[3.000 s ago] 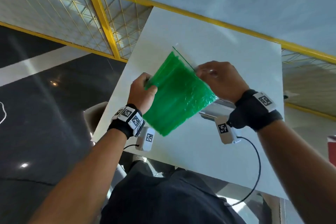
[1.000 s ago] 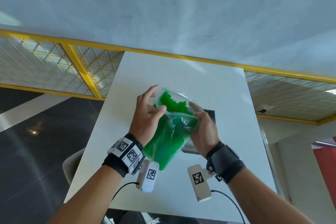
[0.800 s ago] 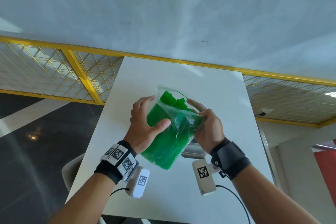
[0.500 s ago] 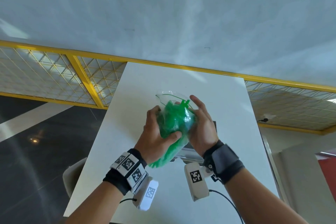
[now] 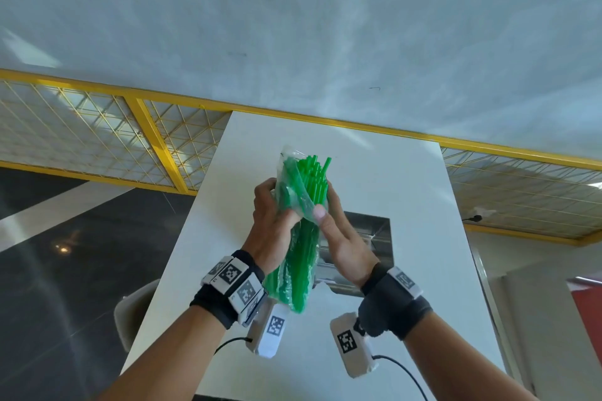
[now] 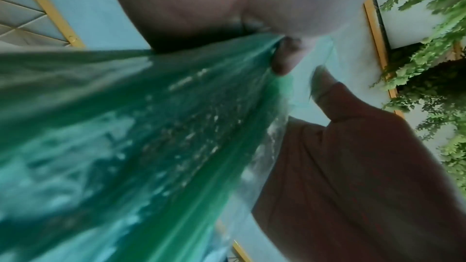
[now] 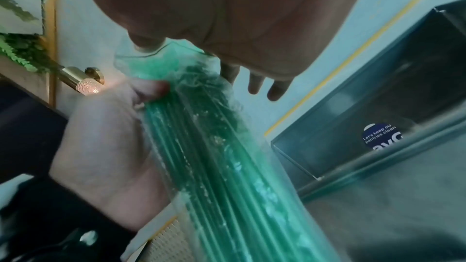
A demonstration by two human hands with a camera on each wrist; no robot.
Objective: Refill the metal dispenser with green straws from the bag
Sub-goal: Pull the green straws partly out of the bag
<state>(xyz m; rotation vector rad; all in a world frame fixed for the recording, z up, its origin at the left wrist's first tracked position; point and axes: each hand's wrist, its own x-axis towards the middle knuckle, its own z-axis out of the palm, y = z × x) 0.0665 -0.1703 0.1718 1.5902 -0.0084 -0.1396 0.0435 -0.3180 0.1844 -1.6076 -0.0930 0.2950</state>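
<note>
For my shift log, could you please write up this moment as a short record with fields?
Left hand: grips the bag mid-length
Right hand: holds the bag's other side, thumb on the plastic
Bag: clear plastic, held upright above the table, mouth open
Straws: green, tips poking from the mouth
Dispenser: metal, open, behind the hands; no straws visible inside

Your right hand [image 5: 340, 238] and the bag [image 5: 294, 238] cover most of the metal dispenser [image 5: 374, 238] in the head view, so you cannot see inside it. The left wrist view blurs the green straws [image 6: 151, 136] into one smear. In the right wrist view, the dispenser's sticker [image 7: 382, 136] is cut off and only partly readable.
</note>
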